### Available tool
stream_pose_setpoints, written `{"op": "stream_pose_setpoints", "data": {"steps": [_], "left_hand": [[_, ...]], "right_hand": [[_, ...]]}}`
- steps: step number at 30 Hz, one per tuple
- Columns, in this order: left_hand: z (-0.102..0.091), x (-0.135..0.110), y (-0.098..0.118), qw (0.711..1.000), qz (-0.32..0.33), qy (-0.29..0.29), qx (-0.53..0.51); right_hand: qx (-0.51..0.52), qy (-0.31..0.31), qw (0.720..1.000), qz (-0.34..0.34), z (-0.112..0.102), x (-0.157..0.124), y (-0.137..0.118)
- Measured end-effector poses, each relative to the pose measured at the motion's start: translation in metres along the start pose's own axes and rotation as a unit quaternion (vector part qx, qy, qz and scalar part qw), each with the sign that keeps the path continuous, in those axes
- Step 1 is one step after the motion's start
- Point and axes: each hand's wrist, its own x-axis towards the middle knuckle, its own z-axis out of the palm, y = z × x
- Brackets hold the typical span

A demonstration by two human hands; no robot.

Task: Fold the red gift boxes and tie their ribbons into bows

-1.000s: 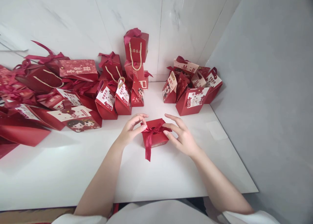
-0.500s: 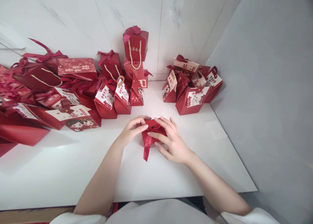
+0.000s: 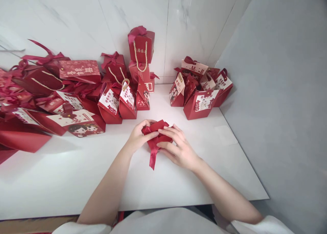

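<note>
A small red gift box (image 3: 156, 126) with a dark red ribbon (image 3: 153, 152) sits on the white table (image 3: 63, 179) in front of me. My left hand (image 3: 139, 137) grips its left side, fingers pinched on the ribbon at the top. From the right, my right hand (image 3: 176, 148) wraps over the box with curled fingers pressed on it. A ribbon tail hangs down toward me between both hands. Most of the box is hidden under my fingers.
A pile of red gift bags and boxes (image 3: 51, 94) fills the table's left and back. Two stacked red boxes with rope handles (image 3: 140, 56) stand against the tiled wall. Another cluster of red bags (image 3: 201, 90) sits at back right, by a grey wall (image 3: 281, 107).
Both hands closed in on the box: my right hand moved left from beside it to cover it, and the left fingers pinched onto the ribbon. The box now looks tilted up at the back.
</note>
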Motion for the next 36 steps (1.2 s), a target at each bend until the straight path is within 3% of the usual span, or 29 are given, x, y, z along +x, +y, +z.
{"op": "stream_pose_setpoints", "data": {"steps": [6,14,16,20,23,25,27,29,32,36], "left_hand": [[0.002,0.000,0.000,1.000,0.014,-0.013,0.014],[-0.009,-0.001,0.003,0.998,0.017,-0.034,0.050],[-0.012,-0.001,0.003,0.998,0.020,-0.043,0.044],[-0.021,-0.002,0.005,0.995,0.033,-0.086,0.034],[-0.031,-0.010,0.016,0.986,0.089,-0.080,0.117],[-0.037,-0.019,0.028,0.961,0.152,-0.022,0.230],[-0.039,-0.030,0.041,0.917,0.205,0.015,0.341],[-0.038,-0.039,0.051,0.881,0.225,-0.003,0.416],[-0.032,-0.046,0.057,0.851,0.212,-0.050,0.477],[-0.026,-0.043,0.053,0.823,0.216,-0.038,0.524]], "right_hand": [[0.008,0.039,0.999,-0.024,0.002,-0.003,-0.007],[0.016,-0.034,0.999,-0.029,-0.002,-0.001,-0.007],[0.039,-0.008,0.999,0.000,-0.004,-0.001,-0.004],[0.043,0.076,0.988,0.127,-0.007,-0.003,0.007],[0.029,0.096,0.978,0.180,-0.007,-0.004,0.014],[0.023,0.090,0.979,0.183,-0.006,-0.005,0.017],[0.014,0.077,0.981,0.175,-0.005,-0.005,0.016],[0.003,0.067,0.984,0.166,-0.004,-0.005,0.014],[-0.003,0.048,0.986,0.159,-0.003,-0.005,0.011],[0.018,-0.009,0.985,0.172,0.001,-0.006,0.010]]}}
